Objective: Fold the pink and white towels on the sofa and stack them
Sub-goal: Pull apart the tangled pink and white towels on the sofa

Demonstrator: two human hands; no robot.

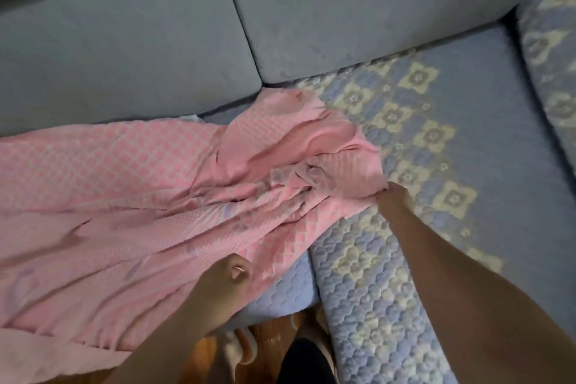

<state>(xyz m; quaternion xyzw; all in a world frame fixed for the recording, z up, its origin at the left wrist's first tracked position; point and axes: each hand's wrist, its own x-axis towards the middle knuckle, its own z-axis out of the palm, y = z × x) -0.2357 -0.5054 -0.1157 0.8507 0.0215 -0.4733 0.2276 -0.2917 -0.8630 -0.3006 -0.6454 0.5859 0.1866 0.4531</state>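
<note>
Pink towel (pixel 131 196) is lying rumpled across sofa seat (pixel 467 165), near front edge. Its right corner is being pinched by right hand (pixel 393 196). Front hem is being gripped by left hand (pixel 229 271).

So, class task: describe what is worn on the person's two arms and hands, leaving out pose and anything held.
Both forearms are bare, with no sleeves in view. The left hand shows a thin, light band on one finger, probably a ring, though blur makes this uncertain. The right hand shows no ring, watch or glove.
</note>
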